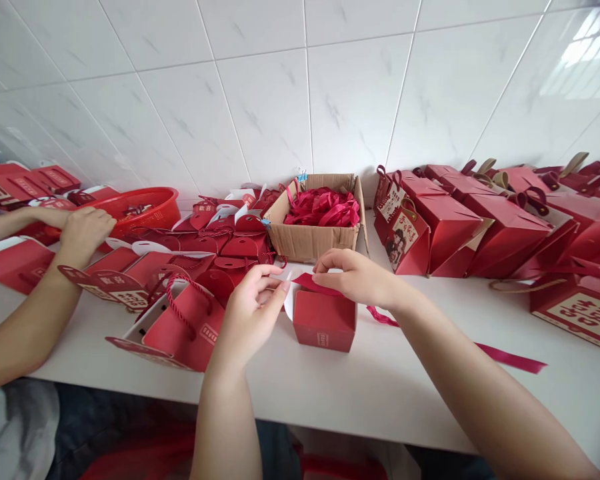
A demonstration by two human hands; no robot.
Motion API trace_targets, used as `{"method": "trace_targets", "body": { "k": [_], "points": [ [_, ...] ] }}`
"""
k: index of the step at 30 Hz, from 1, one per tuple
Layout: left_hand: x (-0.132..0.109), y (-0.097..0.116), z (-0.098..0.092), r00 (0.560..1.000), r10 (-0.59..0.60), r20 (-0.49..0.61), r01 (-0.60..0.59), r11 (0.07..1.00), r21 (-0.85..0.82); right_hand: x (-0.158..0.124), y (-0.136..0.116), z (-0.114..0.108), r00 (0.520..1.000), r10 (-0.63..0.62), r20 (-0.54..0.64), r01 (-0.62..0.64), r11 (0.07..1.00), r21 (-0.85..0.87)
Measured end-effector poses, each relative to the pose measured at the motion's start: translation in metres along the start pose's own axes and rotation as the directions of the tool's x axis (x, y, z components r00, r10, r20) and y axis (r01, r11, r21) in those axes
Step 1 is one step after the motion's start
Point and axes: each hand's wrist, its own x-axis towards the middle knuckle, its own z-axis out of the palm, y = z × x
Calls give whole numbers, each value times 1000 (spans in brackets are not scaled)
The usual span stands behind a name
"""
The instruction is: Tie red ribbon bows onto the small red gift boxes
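Note:
In the head view a small red box [325,321] stands on the white table, its upper end between my two hands. My left hand [255,307] is at the box's left side, thumb and fingers closed on a white flap edge. My right hand [347,275] rests over the top, fingers bent round a dark pink ribbon [316,283] lying across the box. My right fingertips are partly hidden. A curled pink ribbon piece [383,316] shows by my right wrist, and a flat ribbon end [513,358] lies beyond my right forearm.
Behind the box is a cardboard box [300,241] full of pink ribbons. Red bags [455,227] line the right. Red boxes with rope handles [177,320] crowd the left, beside a red basket [155,217]. Another person's hands [83,227] are at that basket.

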Motion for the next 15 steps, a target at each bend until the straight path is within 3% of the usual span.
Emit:
{"method": "trace_targets", "body": {
  "k": [15],
  "points": [
    [-1, 2, 3, 1000, 25, -5, -25, 999, -32, 1, 0, 4, 1000, -22, 7, 22, 1000, -11]
  ]
}}
